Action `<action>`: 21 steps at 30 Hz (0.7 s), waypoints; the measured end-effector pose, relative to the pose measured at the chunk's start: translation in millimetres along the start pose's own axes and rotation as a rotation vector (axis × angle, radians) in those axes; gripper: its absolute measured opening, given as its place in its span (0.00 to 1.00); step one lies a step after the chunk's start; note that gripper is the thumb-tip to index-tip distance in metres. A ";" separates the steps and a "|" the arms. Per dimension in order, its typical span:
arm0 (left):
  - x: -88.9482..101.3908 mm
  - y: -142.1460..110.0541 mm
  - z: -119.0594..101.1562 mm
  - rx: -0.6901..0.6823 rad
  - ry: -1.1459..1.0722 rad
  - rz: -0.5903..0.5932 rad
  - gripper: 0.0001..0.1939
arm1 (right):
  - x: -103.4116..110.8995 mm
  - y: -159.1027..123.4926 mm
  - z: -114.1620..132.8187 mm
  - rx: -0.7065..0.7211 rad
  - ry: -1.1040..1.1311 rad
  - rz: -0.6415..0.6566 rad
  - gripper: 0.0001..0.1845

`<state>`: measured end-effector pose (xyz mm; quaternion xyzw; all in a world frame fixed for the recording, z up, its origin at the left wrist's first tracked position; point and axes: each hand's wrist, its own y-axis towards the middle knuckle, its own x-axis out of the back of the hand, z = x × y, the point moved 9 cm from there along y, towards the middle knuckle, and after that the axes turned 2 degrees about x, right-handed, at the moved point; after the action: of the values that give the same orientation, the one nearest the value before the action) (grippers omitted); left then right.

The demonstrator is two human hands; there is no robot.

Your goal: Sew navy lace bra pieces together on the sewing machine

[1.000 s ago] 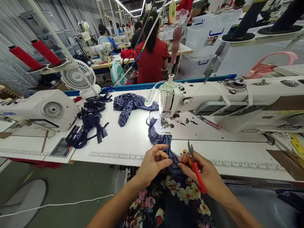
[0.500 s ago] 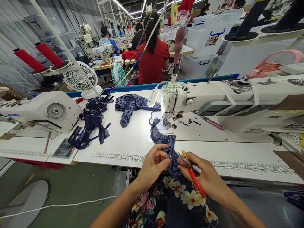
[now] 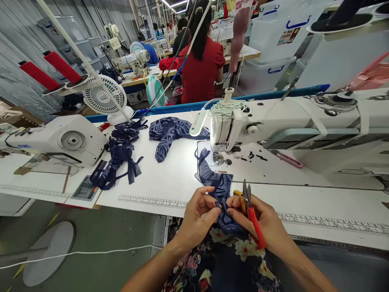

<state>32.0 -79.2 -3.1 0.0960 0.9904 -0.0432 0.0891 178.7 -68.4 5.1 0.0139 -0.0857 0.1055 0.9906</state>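
While left fingers (image 3: pixel 210 219) pinch fabric (image 3: pixel 223 187), right fingers (image 3: pixel 239 219) hold scissors (image 3: pixel 253 215)

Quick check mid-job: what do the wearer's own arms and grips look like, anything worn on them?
The left grip and right grip are bare hands, without gloves. No sleeve, watch or bracelet shows on the left forearm or right forearm. Between them, the dark clothing has a white, yellow and pink floral print.
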 end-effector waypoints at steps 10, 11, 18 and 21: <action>-8.7 6.5 3.0 0.062 0.068 0.028 0.13 | 5.3 -4.3 -3.8 0.113 0.068 -0.105 0.11; -9.0 6.6 3.7 0.068 0.072 0.032 0.12 | 6.0 -4.8 -3.3 0.128 0.066 -0.116 0.11; -5.8 7.9 6.2 0.133 -0.107 -0.008 0.11 | 5.3 -5.1 -1.6 0.096 -0.019 -0.142 0.12; -2.9 8.7 7.1 0.167 -0.125 -0.018 0.13 | 3.3 -4.0 -0.1 0.070 -0.088 -0.117 0.12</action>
<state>37.7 -72.0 -10.1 0.0911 0.9767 -0.1324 0.1421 182.7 -71.6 5.5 0.0581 -0.1246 0.0494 0.9893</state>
